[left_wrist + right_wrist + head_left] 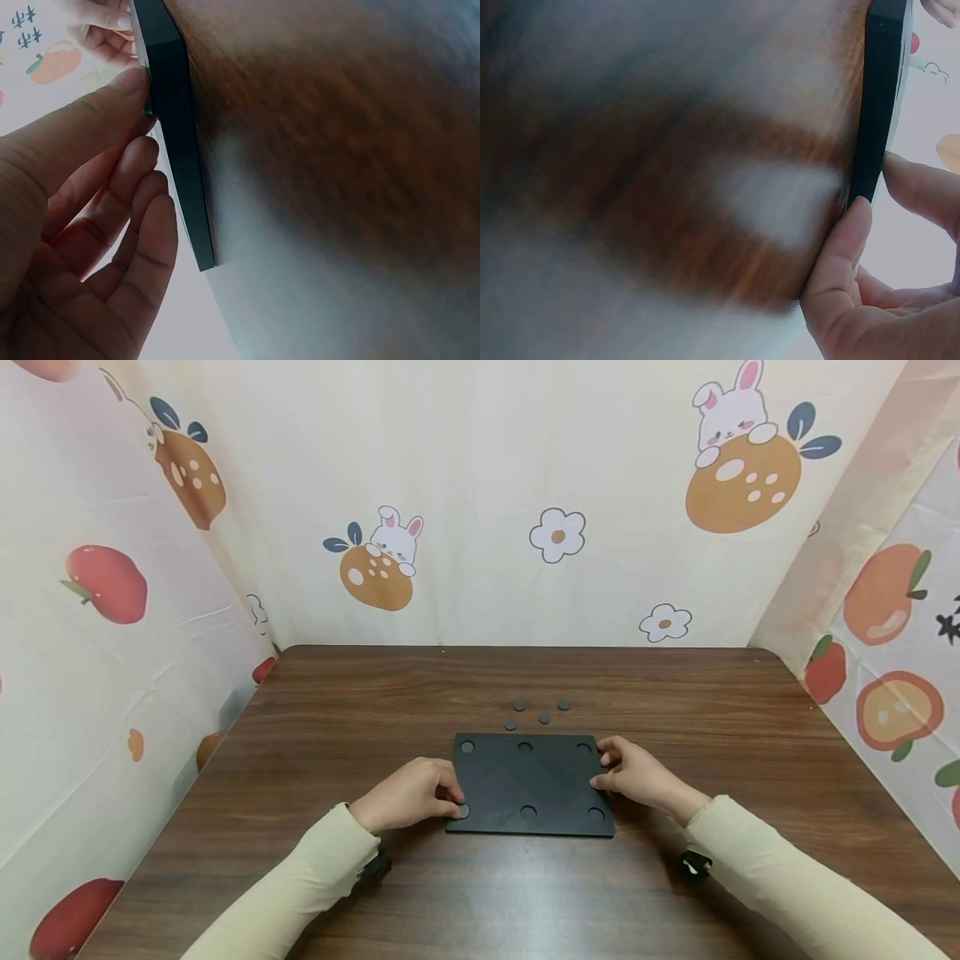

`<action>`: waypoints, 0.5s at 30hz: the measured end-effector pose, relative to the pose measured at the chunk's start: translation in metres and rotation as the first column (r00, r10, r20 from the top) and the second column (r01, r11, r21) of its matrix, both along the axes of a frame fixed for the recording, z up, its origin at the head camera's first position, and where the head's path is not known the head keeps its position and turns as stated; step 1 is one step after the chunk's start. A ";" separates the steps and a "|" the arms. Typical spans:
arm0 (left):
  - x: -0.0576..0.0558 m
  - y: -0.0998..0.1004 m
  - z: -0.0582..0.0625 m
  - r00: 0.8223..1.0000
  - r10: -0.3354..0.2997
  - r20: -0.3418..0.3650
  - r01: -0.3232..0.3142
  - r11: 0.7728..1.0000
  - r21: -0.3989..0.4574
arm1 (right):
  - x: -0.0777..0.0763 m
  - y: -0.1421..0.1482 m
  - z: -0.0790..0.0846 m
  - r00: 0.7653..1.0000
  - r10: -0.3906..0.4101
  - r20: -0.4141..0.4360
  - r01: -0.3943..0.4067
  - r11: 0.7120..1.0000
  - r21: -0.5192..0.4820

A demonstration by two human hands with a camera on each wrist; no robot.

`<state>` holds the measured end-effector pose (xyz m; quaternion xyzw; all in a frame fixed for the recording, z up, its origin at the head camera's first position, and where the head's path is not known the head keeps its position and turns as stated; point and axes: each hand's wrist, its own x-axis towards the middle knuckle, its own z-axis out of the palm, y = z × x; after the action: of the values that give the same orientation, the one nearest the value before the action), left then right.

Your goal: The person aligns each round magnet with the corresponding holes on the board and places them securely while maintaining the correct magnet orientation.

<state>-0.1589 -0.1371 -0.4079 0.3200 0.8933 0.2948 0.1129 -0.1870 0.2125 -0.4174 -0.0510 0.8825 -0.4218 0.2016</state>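
Observation:
A flat black board (532, 781) with round recesses near its edges lies on the table. My left hand (417, 792) is at its front left corner, thumb and index fingertips together on a small dark disc (464, 811) at the recess there. In the left wrist view the hand (97, 195) hides most of that disc. My right hand (637, 774) holds the board's right edge, and the right wrist view shows thumb and finger against the board's side (881, 105). The back left recess appears filled by a disc (467, 747). Several loose dark discs (543, 718) lie behind the board.
The brown wood-grain table (337, 710) extends around the board on all sides. A patterned curtain (480, 502) stands behind its back edge and along both sides. Dark wrist-worn devices (694, 865) sit below both sleeves, close to the tabletop.

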 end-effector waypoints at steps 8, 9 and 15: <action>0.000 -0.001 0.001 1.000 0.012 0.027 -0.011 1.000 -0.012 | 0.001 0.000 0.001 1.000 0.000 0.003 0.000 1.000 0.001; 0.000 -0.001 0.001 0.999 0.014 0.031 -0.014 1.000 -0.008 | 0.001 0.000 0.001 1.000 0.000 0.003 0.000 1.000 0.001; -0.004 0.000 0.000 0.998 0.032 0.049 -0.035 0.998 0.050 | 0.000 0.000 0.000 1.000 0.003 -0.003 -0.003 1.000 0.002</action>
<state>-0.1627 -0.1373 -0.4080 0.3006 0.8878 0.3268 0.1211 -0.1865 0.2124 -0.4170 -0.0527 0.8831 -0.4207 0.2010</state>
